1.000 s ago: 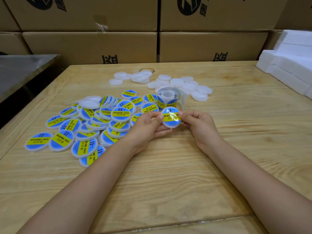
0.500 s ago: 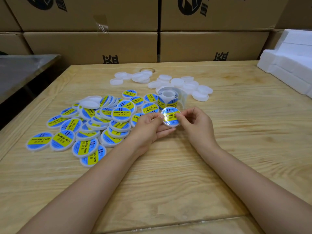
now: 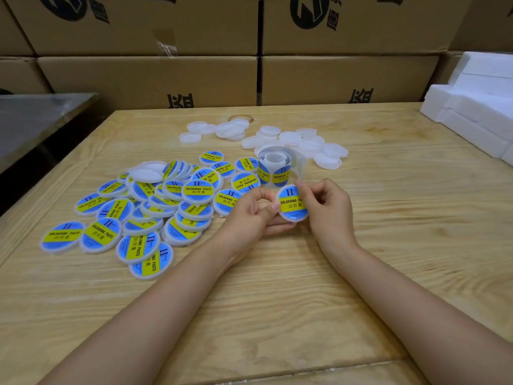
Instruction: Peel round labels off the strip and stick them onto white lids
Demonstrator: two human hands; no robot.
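One view, from a wide-angle camera worn on the person's head. It looks forward and down across a wooden table [image 3: 388,245]. Both bare forearms enter from the bottom edge and converge just above the middle of the frame. There the left hand [image 3: 249,215] and right hand [image 3: 327,209] hold a labelled lid [image 3: 291,204] near the lens. Stacked cardboard boxes [image 3: 347,76] close off the far side, cropped by the top edge. A grey surface [image 3: 36,120], possibly a metal bench, is cut off at the left. White foam blocks [image 3: 477,107] are clipped at the right.
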